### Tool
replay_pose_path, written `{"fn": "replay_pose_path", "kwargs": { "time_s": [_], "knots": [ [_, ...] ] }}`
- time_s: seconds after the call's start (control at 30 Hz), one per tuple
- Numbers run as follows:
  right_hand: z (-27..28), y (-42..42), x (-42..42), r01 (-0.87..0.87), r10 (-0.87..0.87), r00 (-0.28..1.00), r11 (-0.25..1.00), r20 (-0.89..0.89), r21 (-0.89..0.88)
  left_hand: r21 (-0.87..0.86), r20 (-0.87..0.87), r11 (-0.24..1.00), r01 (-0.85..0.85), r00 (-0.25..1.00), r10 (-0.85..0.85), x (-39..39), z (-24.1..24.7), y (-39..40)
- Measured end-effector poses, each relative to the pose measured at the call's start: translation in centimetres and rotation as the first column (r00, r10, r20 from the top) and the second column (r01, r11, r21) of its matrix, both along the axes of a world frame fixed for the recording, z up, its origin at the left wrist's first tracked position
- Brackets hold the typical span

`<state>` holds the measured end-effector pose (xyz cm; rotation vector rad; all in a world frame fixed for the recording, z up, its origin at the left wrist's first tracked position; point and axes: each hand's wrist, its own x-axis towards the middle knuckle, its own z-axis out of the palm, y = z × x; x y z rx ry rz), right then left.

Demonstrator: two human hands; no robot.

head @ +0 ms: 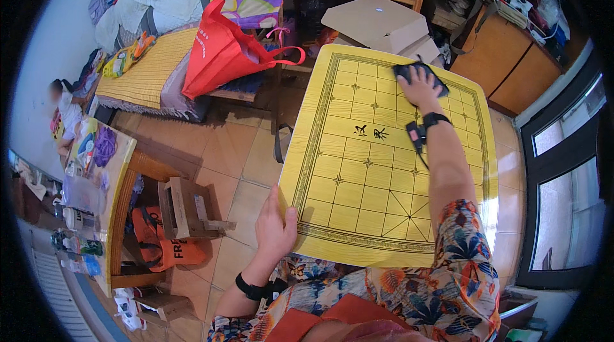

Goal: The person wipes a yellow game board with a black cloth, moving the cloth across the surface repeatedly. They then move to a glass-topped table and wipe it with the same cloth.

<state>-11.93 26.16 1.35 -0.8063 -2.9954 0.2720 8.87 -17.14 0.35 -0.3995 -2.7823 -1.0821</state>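
Observation:
Before me stands a yellow wood-grain table (346, 121) with a xiangqi board printed on its top. My right hand (422, 85) lies spread over a dark cloth (439, 84) near the board's far edge, pressing it to the surface. The cloth is partly hidden under the fingers. My left hand (277, 227) holds the table's left edge by the near corner, with the thumb on top. Both wrists wear black bands, and a small black device with a cable (415, 137) hangs at the right one.
A red tote bag (220, 54) stands on a seat at the back left. Flattened cardboard (376, 23) leans behind the table. To the left are an opened carton (184, 207), an orange bag (168, 241) and a side table (112, 193) bearing bottles. A person (67, 107) is farther left.

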Motion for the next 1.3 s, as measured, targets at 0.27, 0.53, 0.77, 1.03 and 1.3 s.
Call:
{"fn": "replay_pose_path", "kwargs": {
  "time_s": [0.27,0.53,0.77,1.03,1.3],
  "knots": [
    [-0.5,-14.2,-0.3,-0.47,0.476,0.871,0.88,-0.123,0.075,0.005,0.204,0.997,-0.074,0.976,0.071,0.3,0.7,0.5],
    [-0.5,-21.8,11.7,-0.82,0.818,0.563,0.571,-0.114,0.045,0.077,-0.02,0.996,-0.037,0.999,0.039,-0.2,-0.5,0.5],
    [0.0,-18.2,24.9,-0.938,0.936,0.336,0.343,-0.108,0.057,0.131,-0.012,0.989,-0.067,0.998,0.069,-0.3,-1.1,0.0],
    [1.7,-9.1,37.0,-0.804,0.802,0.594,0.595,-0.06,0.0,0.1,0.053,0.994,-0.044,0.998,0.039,-0.1,-0.5,0.2],
    [1.3,0.2,38.7,-0.45,0.451,0.892,0.892,-0.025,0.032,0.12,0.115,0.993,0.008,0.993,-0.022,0.1,0.0,-0.2]
  ]
}}
